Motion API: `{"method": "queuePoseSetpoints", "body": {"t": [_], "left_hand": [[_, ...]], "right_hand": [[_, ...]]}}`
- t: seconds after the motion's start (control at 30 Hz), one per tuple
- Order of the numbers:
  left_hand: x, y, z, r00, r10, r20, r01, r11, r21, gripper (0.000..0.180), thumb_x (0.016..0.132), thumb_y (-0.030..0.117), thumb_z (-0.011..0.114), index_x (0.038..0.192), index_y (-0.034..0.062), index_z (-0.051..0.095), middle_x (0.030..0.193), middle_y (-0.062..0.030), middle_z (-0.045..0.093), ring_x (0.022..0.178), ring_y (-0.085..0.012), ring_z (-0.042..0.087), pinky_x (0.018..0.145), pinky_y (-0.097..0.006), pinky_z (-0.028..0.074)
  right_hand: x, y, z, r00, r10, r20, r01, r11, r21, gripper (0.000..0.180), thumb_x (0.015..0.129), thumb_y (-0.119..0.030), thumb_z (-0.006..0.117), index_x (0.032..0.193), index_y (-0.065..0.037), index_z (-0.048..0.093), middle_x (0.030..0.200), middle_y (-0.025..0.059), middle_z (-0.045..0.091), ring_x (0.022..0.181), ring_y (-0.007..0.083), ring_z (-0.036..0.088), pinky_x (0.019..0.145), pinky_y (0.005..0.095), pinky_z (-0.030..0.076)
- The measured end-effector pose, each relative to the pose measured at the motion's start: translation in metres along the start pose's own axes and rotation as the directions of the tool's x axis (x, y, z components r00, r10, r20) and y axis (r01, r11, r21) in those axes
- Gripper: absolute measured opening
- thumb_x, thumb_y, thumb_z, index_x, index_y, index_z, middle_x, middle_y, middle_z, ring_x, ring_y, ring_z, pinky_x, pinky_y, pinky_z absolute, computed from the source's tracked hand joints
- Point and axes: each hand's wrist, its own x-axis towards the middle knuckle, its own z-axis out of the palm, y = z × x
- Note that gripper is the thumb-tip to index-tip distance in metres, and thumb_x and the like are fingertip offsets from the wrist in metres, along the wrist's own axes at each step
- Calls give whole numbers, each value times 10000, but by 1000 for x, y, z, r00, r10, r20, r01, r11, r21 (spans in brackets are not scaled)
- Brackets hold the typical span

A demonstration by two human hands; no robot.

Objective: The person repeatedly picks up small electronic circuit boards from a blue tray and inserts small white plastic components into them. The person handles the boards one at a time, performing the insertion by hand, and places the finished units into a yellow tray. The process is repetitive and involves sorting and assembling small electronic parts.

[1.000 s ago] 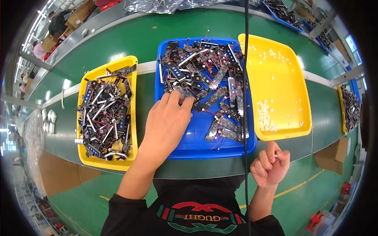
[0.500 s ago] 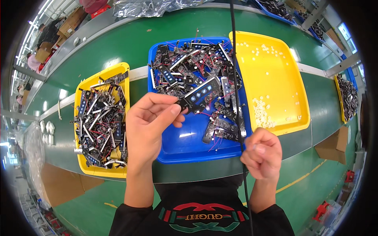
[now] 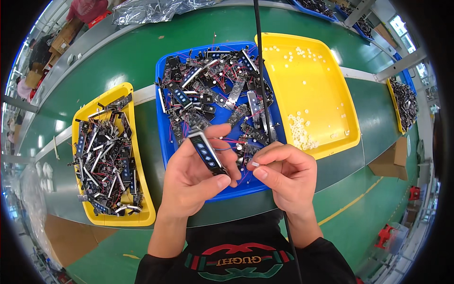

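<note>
My left hand (image 3: 194, 177) holds a narrow black circuit board (image 3: 206, 152) with a row of blue-white marks and a pale edge, tilted over the near part of the blue tray (image 3: 163, 142). Thin red and blue wires run from beside the board toward my right hand (image 3: 289, 175). Between thumb and forefinger, that hand pinches a small white piece (image 3: 256, 164). Whether the wires join it I cannot tell. Many similar boards (image 3: 182, 97) with red wires lie heaped in the blue tray behind my hands.
At left, a yellow tray (image 3: 147, 208) is piled with boards. A yellow tray (image 3: 312, 94) at right holds small white round pieces (image 3: 299, 135). A black cable (image 3: 259, 61) hangs across the view. Cardboard boxes (image 3: 392, 161) stand beyond the green table (image 3: 118, 57).
My hands have come together over the tray's near edge. The board in my left hand has turned from slanting up rightward to slanting down rightward. The white piece and wires now show.
</note>
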Motion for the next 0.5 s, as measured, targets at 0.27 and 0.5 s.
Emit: {"method": "queuePoseSetpoints", "body": {"t": [0.27,0.5], "left_hand": [[2,-8,4,978,32,-208,3,986,165,185,833,24,558,991,-71,562,905,-146,597,671,-220,609,495,-300,503],[0,-9,4,964,41,-262,15,977,211,134,819,-18,594,938,-80,589,875,-161,624,684,-177,627,551,-267,537]], "right_hand": [[0,7,3,999,-30,-22,28,997,-77,174,736,119,637,899,57,624,939,116,602,528,-3,408,466,145,318],[-3,8,5,996,-79,-29,67,955,-288,171,740,87,652,901,27,653,917,113,604,528,21,426,466,157,324]]}}
